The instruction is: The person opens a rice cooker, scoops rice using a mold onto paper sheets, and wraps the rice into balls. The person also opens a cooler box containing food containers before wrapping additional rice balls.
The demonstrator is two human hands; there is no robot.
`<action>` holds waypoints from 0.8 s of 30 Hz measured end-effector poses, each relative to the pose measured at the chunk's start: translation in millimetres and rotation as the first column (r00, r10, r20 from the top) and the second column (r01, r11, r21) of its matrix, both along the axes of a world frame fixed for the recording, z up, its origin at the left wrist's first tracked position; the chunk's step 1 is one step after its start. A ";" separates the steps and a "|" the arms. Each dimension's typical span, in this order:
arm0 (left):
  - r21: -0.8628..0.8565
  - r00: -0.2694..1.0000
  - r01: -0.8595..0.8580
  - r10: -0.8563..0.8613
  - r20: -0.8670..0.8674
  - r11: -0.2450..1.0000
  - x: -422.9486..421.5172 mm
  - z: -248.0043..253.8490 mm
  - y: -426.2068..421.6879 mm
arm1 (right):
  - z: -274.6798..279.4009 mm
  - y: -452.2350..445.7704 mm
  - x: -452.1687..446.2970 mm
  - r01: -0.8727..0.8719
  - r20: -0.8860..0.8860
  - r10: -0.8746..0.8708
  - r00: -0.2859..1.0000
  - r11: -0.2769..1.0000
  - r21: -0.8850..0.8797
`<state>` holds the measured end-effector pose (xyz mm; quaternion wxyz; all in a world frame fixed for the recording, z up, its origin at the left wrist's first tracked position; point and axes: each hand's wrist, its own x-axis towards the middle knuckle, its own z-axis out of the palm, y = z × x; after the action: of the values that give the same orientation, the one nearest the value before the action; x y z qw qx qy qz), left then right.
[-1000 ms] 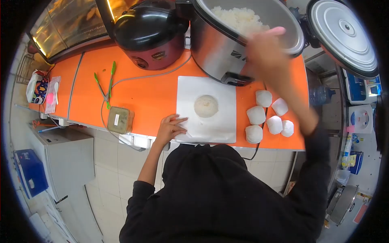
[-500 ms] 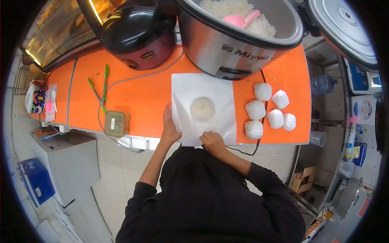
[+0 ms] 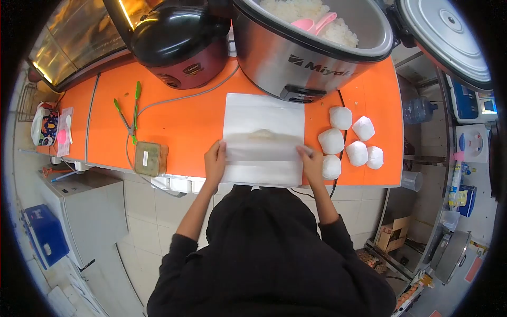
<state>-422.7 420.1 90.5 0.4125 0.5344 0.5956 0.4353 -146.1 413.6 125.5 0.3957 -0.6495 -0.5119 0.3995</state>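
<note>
A sheet of white wrapping paper lies on the orange counter in front of me, its near part folded up over a round portion of rice. Only a faint patch of the rice shows at the fold. My left hand grips the left side of the folded paper, thumb on top. At the opposite side my right hand pinches the paper's right edge. Just right of that hand sit several white wrapped rice packets, one of them very close to my fingers.
A big steel rice cooker of rice with a pink scoop stands behind the paper. Left of it is a dark red cooker. Green-tipped tongs and a small square container lie on the orange counter.
The paper's near edge has been lifted and folded away from me over the rice. My right hand has moved from the near edge to the paper's right side.
</note>
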 end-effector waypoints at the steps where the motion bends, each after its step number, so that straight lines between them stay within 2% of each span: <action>1: 0.023 0.976 -0.111 0.113 -0.186 0.994 10.0 2.3 6.0 | -6.0 9.5 -0.7 0.102 -0.015 -0.105 0.994 0.986 -0.129; 2: 0.064 0.904 -0.218 0.226 -0.362 0.974 16.1 5.9 10.4 | -13.9 17.0 -0.7 0.102 -0.016 -0.105 0.994 0.987 -0.123; 3: 0.142 0.836 -0.208 0.251 -0.487 0.968 20.2 9.5 14.3 | -19.4 23.3 -2.8 0.080 0.216 -0.049 0.975 0.988 -0.136; 4: 0.145 0.836 -0.210 0.254 -0.486 0.967 20.3 14.1 16.5 | -23.7 26.3 -2.9 0.061 0.435 0.012 0.900 0.986 -0.152; 5: -0.087 0.824 -0.174 0.096 -0.559 0.981 18.1 19.3 17.6 | -26.4 21.8 -1.9 0.058 0.435 0.013 0.900 0.987 -0.149; 6: -0.313 0.804 -0.149 -0.069 -0.590 0.938 18.2 28.6 20.7 | -22.2 16.9 -2.9 0.020 0.453 0.045 0.890 0.990 -0.137; 7: -0.306 0.806 -0.156 -0.058 -0.590 0.939 19.4 27.1 19.6 | -18.4 17.0 -3.5 -0.022 0.474 0.079 0.877 0.992 -0.125; 8: -0.125 0.749 -0.231 0.094 -0.656 0.965 21.5 22.1 12.8 | -15.5 20.2 -5.0 -0.031 0.476 0.085 0.875 0.992 -0.120; 9: 0.066 0.678 -0.287 0.252 -0.691 0.956 24.2 16.3 7.0 | -7.4 25.1 -10.6 -0.079 0.551 0.016 0.834 0.993 0.092; 10: 0.073 0.677 -0.292 0.260 -0.689 0.954 28.3 6.8 -0.8 | -3.0 29.8 -15.6 -0.139 0.606 -0.071 0.793 0.946 0.294; 11: 0.266 0.585 0.005 0.213 -0.783 0.964 34.2 -3.2 -13.4 | -8.8 45.1 -18.9 -0.259 0.582 0.093 0.808 0.943 0.209; 12: 0.383 0.467 0.325 0.206 -0.860 0.865 40.5 -8.6 -23.2 | -15.1 68.4 -23.5 -0.378 0.541 0.255 0.801 0.917 0.127; 13: 0.382 0.466 0.322 0.206 -0.860 0.866 48.3 -1.6 -27.8 | -15.8 89.7 -33.9 -0.460 0.571 0.276 0.773 0.864 0.204; 14: 0.240 0.493 0.395 0.016 -0.870 0.887 56.7 11.8 -31.8 | -16.5 107.0 -45.7 -0.538 0.601 0.293 0.743 0.797 0.276; 15: 0.099 0.502 0.472 -0.174 -0.847 0.876 62.8 19.7 -34.4 | -20.9 117.6 -54.0 -0.541 0.598 0.298 0.744 0.794 0.278; 17: 0.066 0.500 0.462 -0.199 -0.843 0.885 69.4 17.6 -35.0 | -30.4 135.3 -68.3 -0.628 0.794 0.325 0.514 0.773 0.090; 18: 0.033 0.506 0.453 -0.227 -0.832 0.891 72.1 16.4 -34.9 | -26.3 140.7 -73.9 -0.629 0.794 0.325 0.514 0.772 0.091; 20: 0.024 0.556 0.459 -0.266 -0.788 0.888 77.2 17.1 -32.5 | -12.5 146.1 -80.5 -0.617 0.809 0.514 0.284 0.745 -0.256; 21: 0.075 0.625 0.465 -0.266 -0.734 0.882 79.8 16.9 -30.1 | -6.6 152.2 -82.2 -0.621 0.808 0.518 0.280 0.740 -0.258; 22: 0.131 0.688 0.465 -0.265 -0.675 0.875 81.9 16.4 -27.3 | -1.8 161.7 -83.1 -0.621 0.755 0.600 0.265 0.705 -0.343; 23: 0.128 0.689 0.462 -0.265 -0.674 0.878 83.4 16.0 -27.7 | 1.6 165.9 -83.6 -0.617 0.690 0.679 0.252 0.662 -0.426; 24: 0.140 0.688 0.448 -0.240 -0.685 0.883 84.6 14.4 -27.1 | -3.8 169.2 -78.5 -0.618 0.690 0.679 0.251 0.661 -0.426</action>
<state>-338.0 393.0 105.0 0.1700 0.8101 0.5160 0.2205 -224.6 582.8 121.7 -0.1056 -0.4977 -0.8372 0.2005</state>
